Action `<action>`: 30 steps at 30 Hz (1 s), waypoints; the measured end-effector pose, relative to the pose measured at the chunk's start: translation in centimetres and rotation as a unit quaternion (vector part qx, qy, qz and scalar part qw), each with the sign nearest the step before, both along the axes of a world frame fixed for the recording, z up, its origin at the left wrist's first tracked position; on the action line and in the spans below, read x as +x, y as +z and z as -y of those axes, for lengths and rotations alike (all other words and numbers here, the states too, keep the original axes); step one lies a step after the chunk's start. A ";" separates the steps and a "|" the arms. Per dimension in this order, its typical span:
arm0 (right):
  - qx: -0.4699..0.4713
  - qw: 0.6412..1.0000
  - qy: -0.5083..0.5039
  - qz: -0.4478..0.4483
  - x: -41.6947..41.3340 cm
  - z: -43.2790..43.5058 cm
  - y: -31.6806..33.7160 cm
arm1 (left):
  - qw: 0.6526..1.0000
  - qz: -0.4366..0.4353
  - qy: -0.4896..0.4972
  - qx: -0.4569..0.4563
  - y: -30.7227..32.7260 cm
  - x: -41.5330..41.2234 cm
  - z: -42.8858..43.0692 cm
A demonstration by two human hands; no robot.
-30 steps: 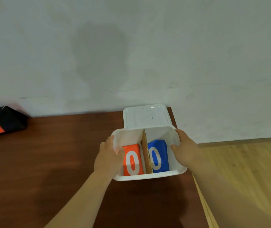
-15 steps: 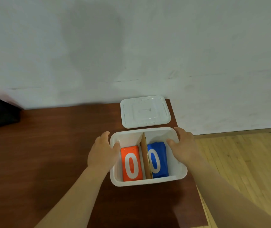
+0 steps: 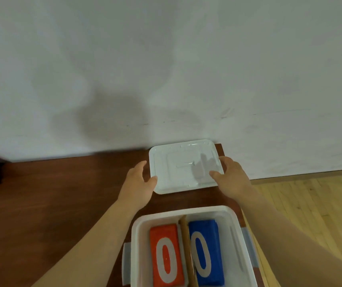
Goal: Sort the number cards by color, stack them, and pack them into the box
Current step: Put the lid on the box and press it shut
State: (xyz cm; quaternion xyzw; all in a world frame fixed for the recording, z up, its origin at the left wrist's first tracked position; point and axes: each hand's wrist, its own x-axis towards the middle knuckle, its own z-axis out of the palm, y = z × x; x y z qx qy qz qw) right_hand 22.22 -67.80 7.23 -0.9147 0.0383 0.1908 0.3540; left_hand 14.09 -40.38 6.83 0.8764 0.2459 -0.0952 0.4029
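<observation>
Orange cards (image 3: pixel 167 255) and blue cards (image 3: pixel 205 253) lie stacked in the white box (image 3: pixel 137 245), orange left and blue right of its cardboard divider (image 3: pixel 186 245). Beyond the box on the table (image 3: pixel 62 204) lies the lid (image 3: pixel 184 166), the right hand (image 3: pixel 232 179) grasping its right edge, thumb on top; the left hand (image 3: pixel 137 183) touches its left edge with the thumb, though whether that hand grips cannot be told

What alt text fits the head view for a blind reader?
The left hand and right hand grip opposite edges of the white lid lying on the wooden table. Nearer, the open white box holds orange cards and blue cards, a cardboard divider between them.
</observation>
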 end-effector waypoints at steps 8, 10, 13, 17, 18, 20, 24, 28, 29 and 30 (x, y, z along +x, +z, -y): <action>-0.037 0.998 -0.005 -0.060 6.8 -2.7 -4.9 | 0.993 -0.083 0.045 -0.070 -5.2 7.1 -0.4; -0.021 0.998 -0.012 -0.060 7.2 -2.9 -5.7 | 0.988 -0.086 0.072 -0.103 -6.0 7.9 -0.4; 0.045 0.995 -0.060 -0.063 7.5 -3.1 -5.5 | 0.978 -0.074 0.126 -0.148 -6.4 8.5 -0.2; 0.111 0.983 -0.133 -0.051 6.6 -3.0 -3.2 | 0.956 -0.022 0.201 -0.212 -5.0 8.0 -0.4; 0.131 0.979 -0.150 -0.039 6.1 -3.0 -2.4 | 0.946 -0.003 0.224 -0.232 -4.3 7.7 -0.7; 0.161 0.971 -0.179 -0.012 5.0 -2.8 -1.1 | 0.918 0.032 0.273 -0.287 -2.5 6.6 -1.1; 0.255 0.942 -0.214 -0.036 2.0 -3.0 1.4 | 0.856 0.089 0.372 -0.349 1.5 3.5 -1.2; 0.297 0.925 -0.230 -0.057 -1.7 -2.7 4.2 | 0.865 0.106 0.347 -0.348 4.9 -0.2 -0.5; 0.291 0.931 -0.213 -0.045 -2.6 -2.4 4.7 | 0.875 0.108 0.331 -0.337 5.3 -1.3 -0.3; 0.288 0.937 -0.195 -0.036 -3.7 -2.3 5.4 | 0.887 0.109 0.309 -0.325 5.5 -2.4 -0.1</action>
